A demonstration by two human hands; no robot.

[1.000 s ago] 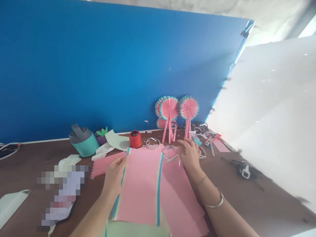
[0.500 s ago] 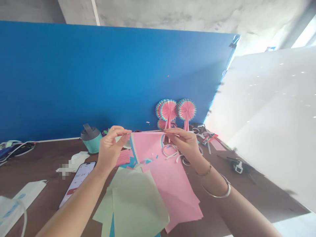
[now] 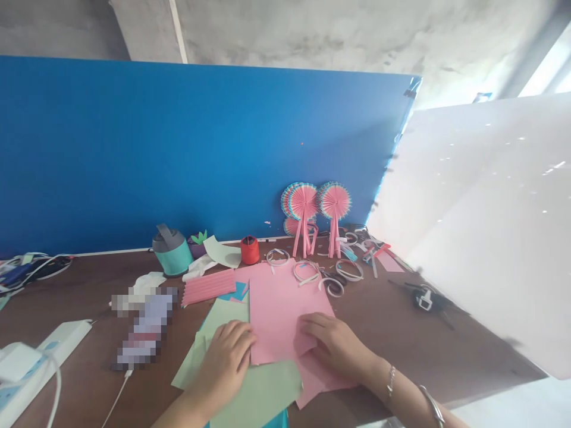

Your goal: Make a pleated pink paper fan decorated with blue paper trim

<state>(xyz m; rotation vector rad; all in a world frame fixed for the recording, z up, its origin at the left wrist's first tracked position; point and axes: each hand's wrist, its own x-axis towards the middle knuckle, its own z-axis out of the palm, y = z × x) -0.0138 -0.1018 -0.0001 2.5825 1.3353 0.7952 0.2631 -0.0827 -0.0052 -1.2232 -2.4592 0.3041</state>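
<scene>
A plain pink paper sheet lies nearly flat before me, over green sheets and more pink paper. At its left edge, my left hand has its fingers bent together, the fingertips on the paper's side. My right hand grips the lower right edge, fingers on top; its thumb is hidden. To the left rests a pleated pink strip beside blue paper scraps. Rolls of white tape lie around the sheet's far end.
Pink pleated paper fans stand against the blue partition. Along the back are a teal cup, a red spool and a small potted plant. A power strip and a blurred-out phone lie left, a dark cable right.
The pink sheet, held up between both hands with blue and white bands along its sides, is now lowered onto the papers with a plain face up. Both hands have come down and nearer.
</scene>
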